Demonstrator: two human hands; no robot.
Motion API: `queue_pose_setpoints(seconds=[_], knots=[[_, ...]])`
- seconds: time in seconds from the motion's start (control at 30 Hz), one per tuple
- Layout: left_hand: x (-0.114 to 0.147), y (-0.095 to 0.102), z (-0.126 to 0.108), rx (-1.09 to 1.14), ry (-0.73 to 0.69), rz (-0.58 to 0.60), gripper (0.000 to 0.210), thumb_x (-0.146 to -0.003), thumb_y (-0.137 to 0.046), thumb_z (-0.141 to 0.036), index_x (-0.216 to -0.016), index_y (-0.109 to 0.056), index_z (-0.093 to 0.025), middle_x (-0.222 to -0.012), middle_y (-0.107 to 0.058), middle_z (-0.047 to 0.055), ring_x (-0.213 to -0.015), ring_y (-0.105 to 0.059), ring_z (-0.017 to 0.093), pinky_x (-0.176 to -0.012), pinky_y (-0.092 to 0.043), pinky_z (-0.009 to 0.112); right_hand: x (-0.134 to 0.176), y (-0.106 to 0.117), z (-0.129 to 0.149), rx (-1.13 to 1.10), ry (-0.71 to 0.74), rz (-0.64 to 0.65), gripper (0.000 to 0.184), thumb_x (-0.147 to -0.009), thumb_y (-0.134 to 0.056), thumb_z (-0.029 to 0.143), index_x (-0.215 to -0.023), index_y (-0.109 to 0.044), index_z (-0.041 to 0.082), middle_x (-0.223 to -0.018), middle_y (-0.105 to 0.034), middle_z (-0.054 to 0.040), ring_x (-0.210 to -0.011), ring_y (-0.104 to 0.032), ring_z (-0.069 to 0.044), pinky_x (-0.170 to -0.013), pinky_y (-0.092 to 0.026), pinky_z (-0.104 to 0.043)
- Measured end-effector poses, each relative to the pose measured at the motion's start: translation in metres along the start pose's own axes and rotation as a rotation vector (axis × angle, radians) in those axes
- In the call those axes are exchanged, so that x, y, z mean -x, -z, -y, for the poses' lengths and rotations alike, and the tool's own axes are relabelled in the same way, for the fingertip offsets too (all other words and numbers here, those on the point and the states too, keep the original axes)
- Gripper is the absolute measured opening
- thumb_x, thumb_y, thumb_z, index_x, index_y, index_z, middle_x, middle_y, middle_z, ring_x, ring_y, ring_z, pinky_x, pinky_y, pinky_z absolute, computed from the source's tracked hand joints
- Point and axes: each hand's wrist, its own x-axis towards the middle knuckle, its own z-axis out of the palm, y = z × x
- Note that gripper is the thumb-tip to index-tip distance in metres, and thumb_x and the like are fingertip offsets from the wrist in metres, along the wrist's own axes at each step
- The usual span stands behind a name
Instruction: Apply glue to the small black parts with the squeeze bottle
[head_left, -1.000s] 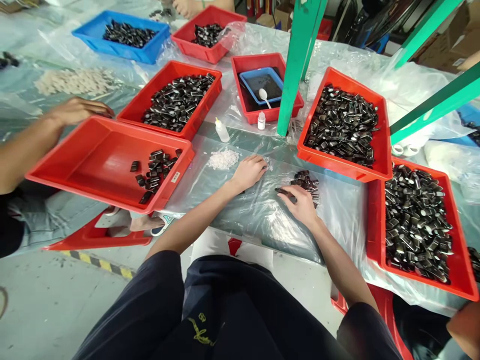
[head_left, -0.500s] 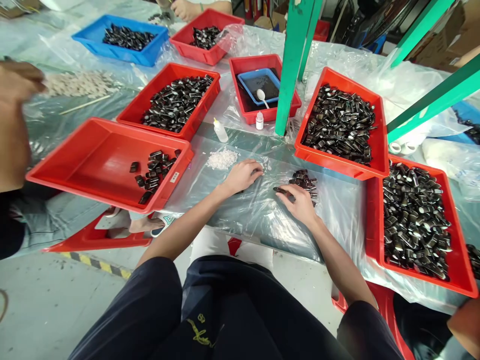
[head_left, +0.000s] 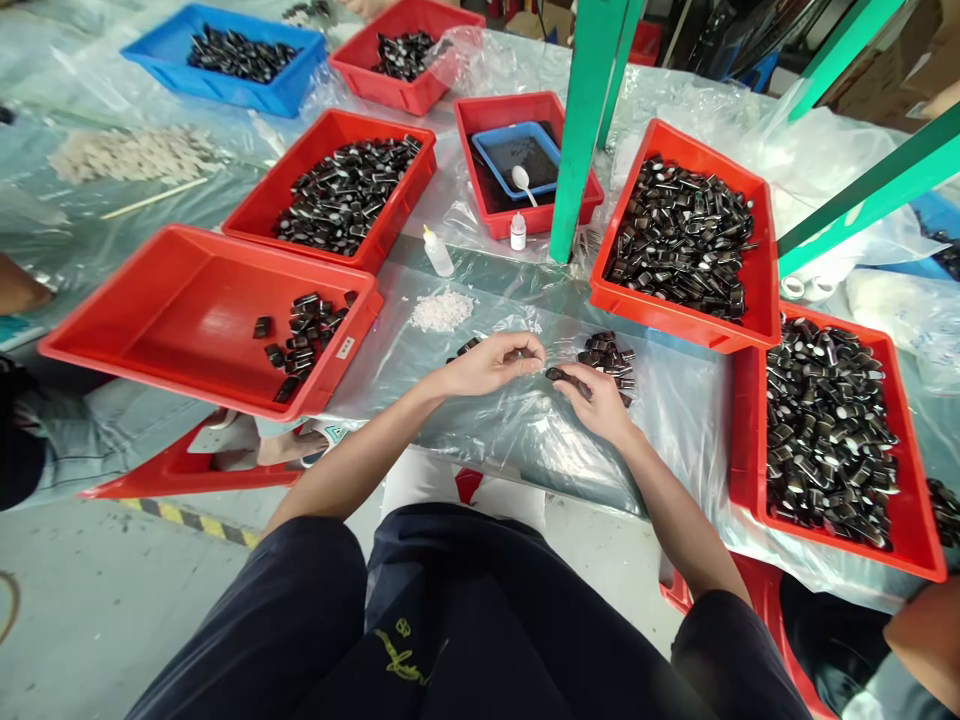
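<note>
My right hand (head_left: 596,398) grips a small dark glossy piece (head_left: 556,374) between thumb and fingers, its end pointing left. Close to it on the left, my left hand (head_left: 501,362) has thumb and fingertips pinched together; whatever they hold is too small to make out. A few dark pieces (head_left: 463,349) lie just behind my left hand, partly hidden by it. Beyond my right hand sits a little heap of the same dark pieces (head_left: 606,354). A pile of small white bits (head_left: 442,311) is spread on the plastic sheet past my left hand.
A red tray (head_left: 142,310) with some dark pieces stands at left. Fuller red trays stand at right (head_left: 739,440) and behind. A dropper bottle (head_left: 438,252), a small white bottle (head_left: 517,232) and a green post (head_left: 581,130) stand beyond my hands. Other people's arms show at both sides.
My left hand has moved right and slightly nearer me, from beside the white bits to the piece in my right hand. The person's arm at left has drawn back.
</note>
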Motion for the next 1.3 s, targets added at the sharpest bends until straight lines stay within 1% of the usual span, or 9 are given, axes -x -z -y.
queue_pose_setpoints(seconds=[0.2, 0.5, 0.67, 0.77, 0.83, 0.93, 1.03, 1.17, 1.3], knots=[[0.001, -0.004, -0.002, 0.059, -0.006, 0.032, 0.028, -0.098, -0.067, -0.044, -0.094, -0.067, -0.016, -0.085, -0.062, 0.003, -0.073, -0.051, 0.013, -0.070, -0.043, 0.028, 0.000, -0.001, 0.004, -0.132, -0.029, 0.036, 0.038, -0.104, -0.063, 0.055, -0.102, -0.075, 0.019, -0.076, -0.067, -0.0016, -0.062, -0.048, -0.014, -0.062, -0.043, -0.029], [0.005, -0.003, 0.001, 0.024, 0.018, 0.080, 0.030, -0.098, -0.065, -0.047, -0.093, -0.067, -0.017, -0.081, -0.061, 0.002, -0.068, -0.048, 0.012, -0.065, -0.041, 0.027, -0.001, 0.002, 0.008, -0.214, -0.043, 0.095, 0.044, -0.103, -0.060, 0.061, -0.097, -0.073, 0.019, -0.076, -0.064, -0.0016, -0.063, -0.048, -0.014, -0.061, -0.041, -0.029], [0.005, -0.011, 0.002, -0.103, -0.016, -0.010, 0.029, -0.099, -0.064, -0.046, -0.095, -0.070, -0.018, -0.093, -0.071, 0.005, -0.080, -0.060, 0.016, -0.073, -0.048, 0.029, 0.000, 0.003, 0.007, -0.196, -0.041, 0.101, 0.044, -0.104, -0.059, 0.060, -0.096, -0.073, 0.019, -0.074, -0.063, -0.0007, -0.062, -0.047, -0.014, -0.060, -0.040, -0.028], [0.008, -0.015, 0.004, -0.194, -0.043, -0.087, 0.029, -0.099, -0.065, -0.047, -0.098, -0.070, -0.019, -0.097, -0.072, 0.006, -0.086, -0.064, 0.018, -0.082, -0.052, 0.033, 0.000, 0.004, 0.006, -0.130, -0.009, 0.108, 0.039, -0.106, -0.059, 0.054, -0.098, -0.074, 0.020, -0.076, -0.067, -0.0015, -0.062, -0.051, -0.015, -0.061, -0.043, -0.029], [0.014, -0.013, 0.008, -0.290, -0.035, -0.159, 0.030, -0.098, -0.067, -0.049, -0.102, -0.070, -0.019, -0.102, -0.072, 0.006, -0.088, -0.066, 0.019, -0.086, -0.053, 0.035, -0.001, 0.008, 0.004, -0.048, 0.047, 0.081, 0.031, -0.106, -0.060, 0.048, -0.102, -0.076, 0.021, -0.084, -0.073, -0.0040, -0.069, -0.059, -0.018, -0.067, -0.049, -0.032], [0.029, 0.000, 0.017, -0.478, 0.037, -0.254, 0.029, -0.100, -0.063, -0.048, -0.106, -0.071, -0.020, -0.109, -0.073, 0.008, -0.090, -0.068, 0.022, -0.087, -0.053, 0.036, -0.006, 0.023, -0.003, 0.154, 0.106, -0.068, 0.023, -0.106, -0.061, 0.041, -0.105, -0.077, 0.024, -0.098, -0.079, -0.0083, -0.089, -0.070, -0.025, -0.086, -0.055, -0.041], [0.049, 0.017, 0.032, -0.667, 0.165, -0.320, 0.028, -0.102, -0.055, -0.042, -0.106, -0.072, -0.020, -0.113, -0.075, 0.010, -0.095, -0.071, 0.026, -0.085, -0.054, 0.039, -0.009, 0.047, -0.015, 0.360, 0.076, -0.186, 0.020, -0.104, -0.060, 0.033, -0.107, -0.077, 0.023, -0.107, -0.081, -0.0100, -0.102, -0.070, -0.029, -0.098, -0.054, -0.047], [0.071, 0.028, 0.051, -0.823, 0.244, -0.286, 0.030, -0.101, -0.053, -0.040, -0.108, -0.075, -0.021, -0.117, -0.077, 0.012, -0.108, -0.073, 0.031, -0.092, -0.057, 0.042, -0.007, 0.069, -0.029, 0.514, 0.020, -0.195, 0.021, -0.096, -0.061, 0.023, -0.110, -0.077, 0.022, -0.113, -0.079, -0.0101, -0.106, -0.068, -0.030, -0.102, -0.053, -0.050], [0.082, 0.022, 0.057, -0.898, 0.172, -0.250, 0.033, -0.103, -0.053, -0.041, -0.112, -0.077, -0.021, -0.117, -0.077, 0.014, -0.112, -0.072, 0.033, -0.098, -0.058, 0.045, -0.007, 0.068, -0.030, 0.517, 0.041, -0.234, 0.025, -0.094, -0.061, 0.022, -0.114, -0.076, 0.023, -0.115, -0.079, -0.0101, -0.109, -0.067, -0.030, -0.104, -0.053, -0.051]])
